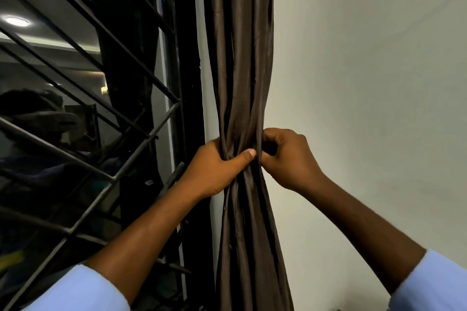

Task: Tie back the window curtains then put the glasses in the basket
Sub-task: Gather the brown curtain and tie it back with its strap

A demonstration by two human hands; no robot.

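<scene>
Brown satin curtain cinched at mid-height: left hand wraps the bunch, right hand pinches its edge, possibly a tie-band, unclear.

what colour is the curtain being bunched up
Dark brown, with a satin-like sheen; the gathered fabric curtain shows best in the head view.
</scene>
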